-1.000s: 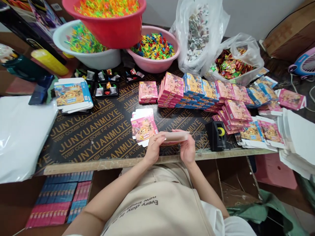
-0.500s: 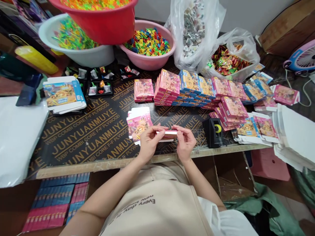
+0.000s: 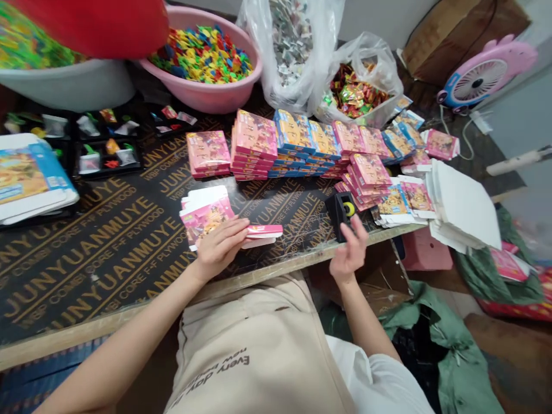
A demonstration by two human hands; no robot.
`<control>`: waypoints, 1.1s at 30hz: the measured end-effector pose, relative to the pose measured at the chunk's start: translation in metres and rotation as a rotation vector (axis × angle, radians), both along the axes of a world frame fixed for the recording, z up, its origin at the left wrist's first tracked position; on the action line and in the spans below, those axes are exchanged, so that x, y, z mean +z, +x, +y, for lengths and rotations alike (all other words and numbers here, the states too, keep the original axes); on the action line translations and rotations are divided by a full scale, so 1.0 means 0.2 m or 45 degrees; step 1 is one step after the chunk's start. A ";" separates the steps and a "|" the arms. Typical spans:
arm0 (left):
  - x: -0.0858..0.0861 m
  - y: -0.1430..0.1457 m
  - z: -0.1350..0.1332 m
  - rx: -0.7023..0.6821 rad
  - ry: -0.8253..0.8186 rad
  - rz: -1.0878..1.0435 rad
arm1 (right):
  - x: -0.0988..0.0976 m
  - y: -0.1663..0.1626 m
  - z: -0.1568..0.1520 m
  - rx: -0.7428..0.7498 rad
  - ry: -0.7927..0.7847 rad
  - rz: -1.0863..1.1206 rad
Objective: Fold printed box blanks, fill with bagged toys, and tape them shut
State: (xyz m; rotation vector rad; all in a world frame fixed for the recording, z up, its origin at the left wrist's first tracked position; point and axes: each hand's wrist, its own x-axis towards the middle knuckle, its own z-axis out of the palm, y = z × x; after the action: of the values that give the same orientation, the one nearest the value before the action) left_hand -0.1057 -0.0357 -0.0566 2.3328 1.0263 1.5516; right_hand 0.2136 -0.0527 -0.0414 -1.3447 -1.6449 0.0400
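**Box pressed flat, other hand out by the tape holder**

The worktop [image 3: 129, 241], a dark printed plywood sheet with a bare wooden front edge, is crowded. At the back stand a pink basin [image 3: 207, 95] of coloured bits, a white basin [image 3: 64, 86] beside it, and clear bags [image 3: 297, 52] of small wrapped pieces. In front of these runs a long row of finished boxes [image 3: 297, 146], pink and blue, stacked and overlapping. To the right lies a pile of white card blanks [image 3: 463, 204]; on the left edge, a stack of blue flat cartons [image 3: 26, 181].

The step in hand looks like closing up one small box. The pink box [image 3: 264, 232] lies flat near the front edge, just right of a small stack of pink flat cartons [image 3: 207, 213], touching it or nearly so. The left hand [image 3: 219, 247] lies palm down over the box's left end and the corner of that stack, fingers spread forward, pinning rather than gripping; its grip is released, only pressing. The forearm comes in low from the lower left.

The right hand [image 3: 350, 253] hangs off the front edge, wrist bent up, fingers loosely curled and empty, fingertips close under the black tape holder [image 3: 342, 213] with its yellow roll. Whether they touch it I cannot tell.

By my judgement, the next move calls for a piece of tape drawn from that holder and carried across to the box while the left hand keeps it from sliding.
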 end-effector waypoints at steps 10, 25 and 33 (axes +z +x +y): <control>0.06 0.03 0.08 -0.004 0.075 0.246 | 0.15 0.04 0.01 0.133 -0.367 0.068; -0.03 0.09 0.04 0.037 -0.172 0.047 | 0.07 -0.47 0.21 0.755 -0.438 0.361; -0.02 0.08 0.03 -0.046 -0.027 0.059 | 0.08 -0.47 0.17 0.755 -0.315 0.269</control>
State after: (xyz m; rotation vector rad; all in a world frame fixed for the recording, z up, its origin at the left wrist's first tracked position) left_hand -0.0892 -0.0298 -0.0615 2.3699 1.0002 1.4731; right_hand 0.1191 -0.0181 -0.0244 -0.9413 -1.8390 0.7305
